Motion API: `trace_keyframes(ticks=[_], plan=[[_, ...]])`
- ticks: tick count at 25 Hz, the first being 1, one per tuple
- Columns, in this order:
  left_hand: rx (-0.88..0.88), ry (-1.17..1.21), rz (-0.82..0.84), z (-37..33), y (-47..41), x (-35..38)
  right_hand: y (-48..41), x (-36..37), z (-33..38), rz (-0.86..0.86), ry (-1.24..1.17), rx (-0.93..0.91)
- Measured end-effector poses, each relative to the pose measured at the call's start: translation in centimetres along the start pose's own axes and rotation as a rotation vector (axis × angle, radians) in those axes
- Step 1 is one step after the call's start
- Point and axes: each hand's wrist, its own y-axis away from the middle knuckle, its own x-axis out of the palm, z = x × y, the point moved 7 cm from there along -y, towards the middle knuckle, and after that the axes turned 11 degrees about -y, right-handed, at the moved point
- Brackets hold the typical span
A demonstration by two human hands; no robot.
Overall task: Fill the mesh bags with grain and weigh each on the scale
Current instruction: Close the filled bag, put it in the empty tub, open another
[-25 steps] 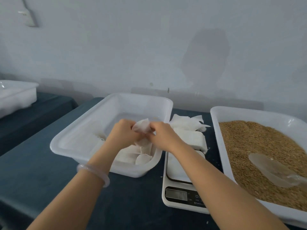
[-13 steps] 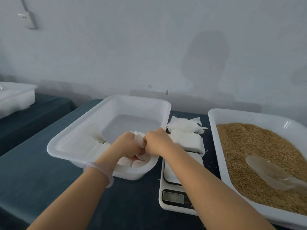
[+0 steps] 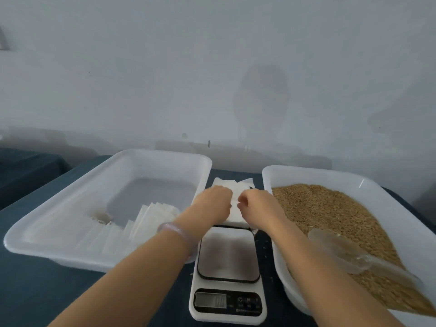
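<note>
Left grip [image 3: 212, 205]: reaching over the far end of the scale [image 3: 227, 256], fingers curling down onto the stack of mesh bags [image 3: 234, 210]. I cannot tell whether they are pinching a bag.
Right grip [image 3: 256, 207]: hovering just right of the left grip, past the scale's far end. Its fingers are curling in and touching the top of the stack, and I cannot tell whether anything is being pinched.
Stack of mesh bags: lying on the worktop [image 3: 47, 291] right behind the scale, white and flat, showing between the two grips.
Scale: sitting in the middle, its steel platform bare. Its display [image 3: 213, 299] is facing the person, digits too blurred to read.
Left tray [image 3: 165, 155]: sitting just left of the scale, with a row of white bags [image 3: 151, 215] overlapping along its near side and a small patch of grain in it.
Grain tray [image 3: 306, 172]: sitting just right of the scale, carrying a bed of brown grain [image 3: 325, 213].
Scoop [image 3: 335, 246]: clear plastic, lying on the grain at the near side of the grain tray.
Bracelet [image 3: 174, 232]: pale, ringing the left wrist, showing over the left tray's corner nearest the scale.
Loose grains [image 3: 266, 251]: lying scattered on the worktop between the scale and the grain tray.
</note>
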Motion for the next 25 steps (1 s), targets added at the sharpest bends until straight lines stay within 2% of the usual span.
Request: trace_keyframes(ticks=[2, 4, 7, 10, 13, 18, 22, 25], plan=[[0.028, -0.286, 0.242, -1.3, -1.9, 3.0, 0.1, 0.4, -0.8, -0.031, 0.037, 0.002], [0.032, -0.378, 0.335, -1.5, -3.3, 5.1, 0.2, 0.8, -1.1, -0.036, 0.125, -0.013], [0.021, -0.282, 0.203, -1.5, -3.9, 5.3, 0.2, 1.3, -0.9, -0.014, 0.242, -0.051], [0.030, -0.266, 0.184, -1.7, -3.9, 5.3, 0.1, 1.8, -0.8, -0.006, 0.241, -0.087], [0.026, -0.320, 0.204, -1.9, -3.8, 5.7, 0.1, 1.6, -0.9, -0.032, 0.228, -0.091], [0.075, -0.394, 0.072, -2.5, -3.3, 4.2, 0.2, 1.5, -1.1, -0.062, 0.179, -0.075], [0.033, -0.223, 0.002, -1.9, -2.7, 1.5, 0.2, 1.3, -1.4, -0.053, 0.101, -0.048], [0.038, 0.078, -0.121, -0.6, -0.7, -1.1, 0.5, 0.2, -1.0, -0.082, -0.075, -0.052]])
